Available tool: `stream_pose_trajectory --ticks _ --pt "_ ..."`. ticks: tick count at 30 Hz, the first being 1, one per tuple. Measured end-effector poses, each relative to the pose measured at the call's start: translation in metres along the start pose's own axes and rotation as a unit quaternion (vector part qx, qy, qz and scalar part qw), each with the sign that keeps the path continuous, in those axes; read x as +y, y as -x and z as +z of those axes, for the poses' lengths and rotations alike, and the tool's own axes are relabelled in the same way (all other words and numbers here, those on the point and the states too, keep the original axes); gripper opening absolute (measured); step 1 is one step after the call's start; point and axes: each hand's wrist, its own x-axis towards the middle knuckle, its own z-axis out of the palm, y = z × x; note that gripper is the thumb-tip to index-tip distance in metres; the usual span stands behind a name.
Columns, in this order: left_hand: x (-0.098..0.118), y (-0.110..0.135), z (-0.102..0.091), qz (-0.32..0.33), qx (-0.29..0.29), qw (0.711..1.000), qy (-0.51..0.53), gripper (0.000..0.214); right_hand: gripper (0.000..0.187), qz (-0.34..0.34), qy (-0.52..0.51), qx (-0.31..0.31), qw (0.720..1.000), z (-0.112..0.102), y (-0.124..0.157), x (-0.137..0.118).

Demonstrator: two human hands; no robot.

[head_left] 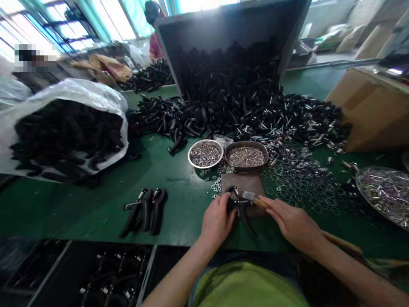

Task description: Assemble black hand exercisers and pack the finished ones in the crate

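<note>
My left hand (218, 217) is closed on a black hand grip exerciser (245, 219) with a metal spring at its top, held over a small brownish block (255, 183). In my right hand (295, 224) is a wooden-handled tool (261, 202) with a pale grey head. That head is right beside the exerciser's spring; whether they touch I cannot tell. Just beyond the block stand a round metal bowl (189, 160) of small rings and nuts and an oval tin (227, 164) of tiny metal parts. Several similar hand grips (145, 213) lie to the left.
A grey bin (223, 30) lies tipped, black handles and bolts spilling across the green table (105, 209). Left is a plastic bag (96, 91) of black parts; right, a cardboard box (367, 106), loose metal rings (297, 183) and a tray (359, 187) of metal pieces. Other people are behind.
</note>
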Motion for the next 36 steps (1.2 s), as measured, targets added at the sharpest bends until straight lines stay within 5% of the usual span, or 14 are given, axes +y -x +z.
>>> stream_pose_trajectory --ticks 5,9,15,21,23,28,30,32,36 --pt "0.002 0.000 -0.003 0.038 -0.020 0.998 -0.043 0.040 0.036 0.102 0.052 0.068 0.991 -0.008 0.012 0.038" --pt "-0.003 0.000 0.005 0.013 0.015 1.000 -0.006 0.027 0.035 0.084 -0.031 0.124 0.988 -0.020 0.009 0.025" --pt "-0.004 -0.001 0.006 -0.002 0.006 1.000 0.015 0.020 0.038 -0.020 -0.003 -0.018 1.000 -0.009 -0.006 -0.014" --pt "0.002 -0.007 -0.009 -0.028 -0.024 0.986 0.162 0.033 0.038 0.048 0.153 0.055 0.986 0.000 0.008 0.039" --pt "0.007 -0.009 -0.007 -0.107 -0.055 0.937 0.329 0.029 0.035 0.077 0.203 0.074 0.973 0.001 0.012 0.062" --pt "0.030 -0.009 0.005 -0.334 -0.096 0.667 0.659 0.041 0.028 0.082 0.182 0.088 0.976 -0.007 -0.022 0.082" --pt "0.040 -0.004 0.006 -0.364 -0.075 0.613 0.698 0.045 0.029 0.069 0.145 0.089 0.983 -0.013 -0.056 0.078" --pt "0.048 0.003 0.003 -0.346 -0.067 0.618 0.702 0.049 0.031 0.069 0.134 0.052 0.987 -0.017 -0.095 0.075" --pt "0.053 0.012 -0.011 -0.272 -0.118 0.725 0.622 0.057 0.024 0.088 0.183 -0.075 0.976 -0.010 -0.163 0.074"
